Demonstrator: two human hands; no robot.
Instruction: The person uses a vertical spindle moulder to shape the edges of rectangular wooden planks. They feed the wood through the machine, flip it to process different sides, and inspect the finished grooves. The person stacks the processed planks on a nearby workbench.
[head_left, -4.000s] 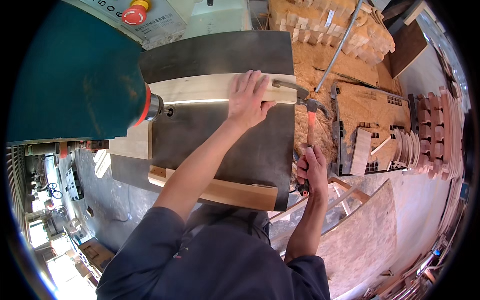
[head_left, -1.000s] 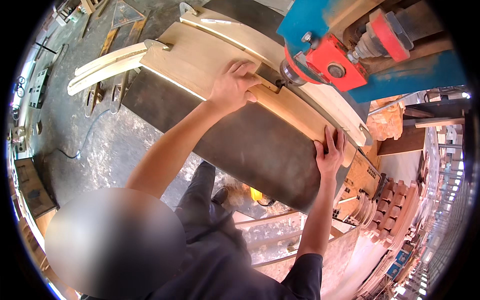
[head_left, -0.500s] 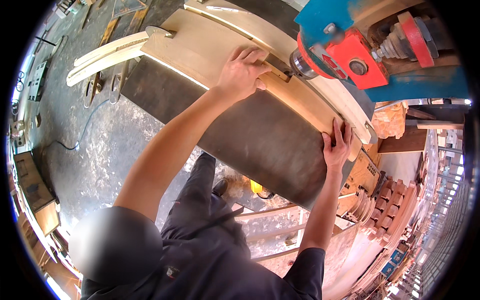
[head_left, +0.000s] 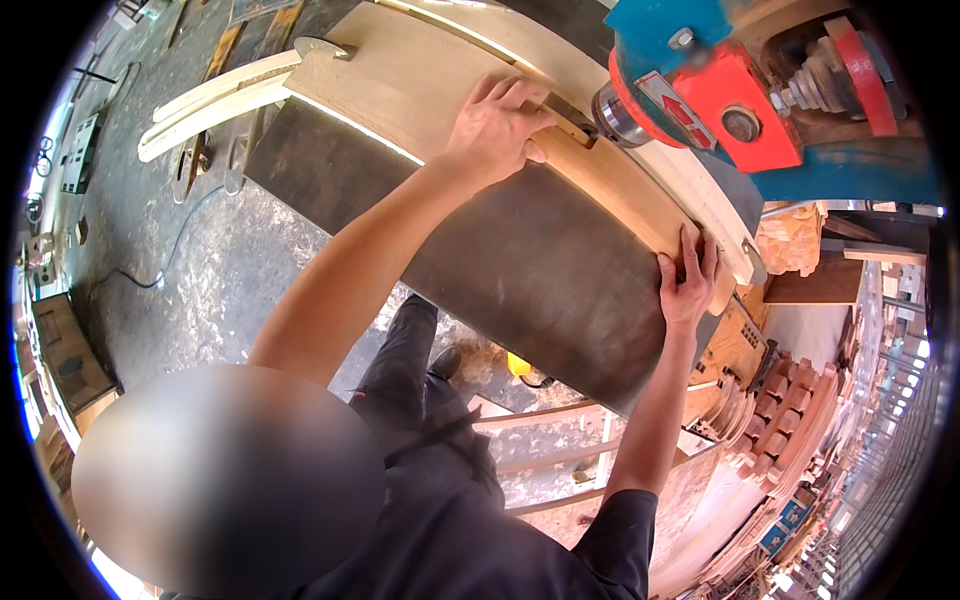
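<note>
A curved wooden strip [head_left: 622,200] lies along the far side of a dark flat machine table [head_left: 530,250], against pale wooden boards. Round the strip's left end, close to the metal chuck [head_left: 619,117] of a red and blue machine, my left hand [head_left: 495,130] has its bent fingers on the far side and its thumb nearer me. Farther right, my right hand [head_left: 689,278] rests its fingertips on the strip's other end, thumb at the near edge. The chuck's tip meets a dark slot [head_left: 568,122] beside the strip; the exact contact is hidden.
A wide pale board [head_left: 375,75] covers the table's far left, with a metal plate [head_left: 322,47] at its corner. Curved wooden pieces [head_left: 215,105] jut out beyond it. Stacked wooden parts [head_left: 790,415] stand at the right. A yellow object [head_left: 518,364] sits below the table.
The whole view has shifted slightly, and a blurred patch covers more of the lower left. Both hands stay at about the same places on the strip.
</note>
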